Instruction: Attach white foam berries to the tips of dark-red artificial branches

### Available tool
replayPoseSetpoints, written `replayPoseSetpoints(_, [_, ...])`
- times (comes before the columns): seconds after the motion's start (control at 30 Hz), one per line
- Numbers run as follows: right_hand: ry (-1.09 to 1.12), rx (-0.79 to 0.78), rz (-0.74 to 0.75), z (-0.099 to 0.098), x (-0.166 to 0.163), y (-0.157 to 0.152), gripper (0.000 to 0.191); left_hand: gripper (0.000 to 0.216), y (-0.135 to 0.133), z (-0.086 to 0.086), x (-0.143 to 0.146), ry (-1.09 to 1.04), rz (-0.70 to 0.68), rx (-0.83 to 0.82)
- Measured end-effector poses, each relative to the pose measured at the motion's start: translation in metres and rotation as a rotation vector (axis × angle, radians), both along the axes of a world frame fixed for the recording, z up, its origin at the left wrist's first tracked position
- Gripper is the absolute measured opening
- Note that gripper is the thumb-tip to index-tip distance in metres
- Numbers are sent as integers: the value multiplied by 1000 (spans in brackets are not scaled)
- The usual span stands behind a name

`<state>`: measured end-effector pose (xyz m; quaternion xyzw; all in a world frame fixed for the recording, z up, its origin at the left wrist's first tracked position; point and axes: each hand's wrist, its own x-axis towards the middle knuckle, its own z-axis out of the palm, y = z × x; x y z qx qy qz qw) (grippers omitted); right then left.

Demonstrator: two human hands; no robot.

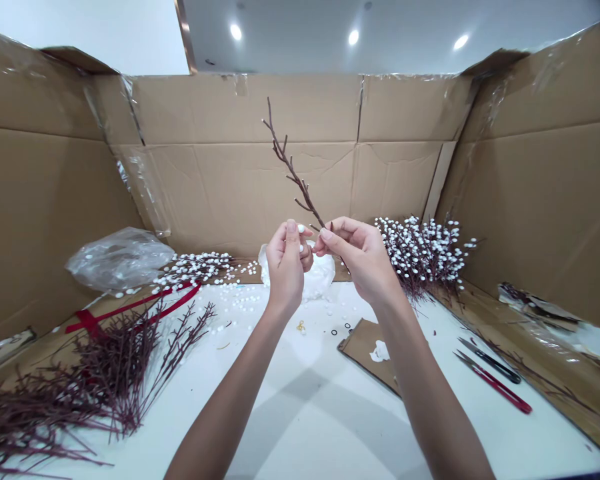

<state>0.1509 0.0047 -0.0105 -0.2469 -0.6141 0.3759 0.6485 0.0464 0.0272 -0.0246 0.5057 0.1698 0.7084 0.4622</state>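
My right hand (363,257) pinches a bare brown artificial branch (296,175) near its lower part; the forked twigs slant up and to the left. Close beside it, my left hand (286,267) is closed, with a small white bud (301,228) showing at thumb and fingertip. A second white spot shows lower among the curled fingers. Behind both hands is a white plastic bag (321,277), partly hidden by them. Loose white buds (245,293) are scattered on the white tabletop to the left of it.
Bare branches (115,360) are heaped at left beside a red ribbon (175,303) and clear bag (123,257). Branches with white buds (425,250) stand at back right. A cardboard piece (365,347), red snips (497,387) and black snips (493,360) lie at right. Cardboard walls (260,187) enclose the table.
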Motion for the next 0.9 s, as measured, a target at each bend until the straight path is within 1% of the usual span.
replayPoseSetpoints(0.27, [44, -27, 7, 0, -2, -1, 15, 36, -2, -4, 3, 35, 4, 24])
replayPoseSetpoints(0.57, [-53, 23, -23, 1, 1, -2, 15, 36, -1, -4, 2, 24, -14, 4])
replayPoseSetpoints(0.9, [-49, 10, -23, 1, 1, -3, 12, 35, -3, -4, 1, 78, -16, 50])
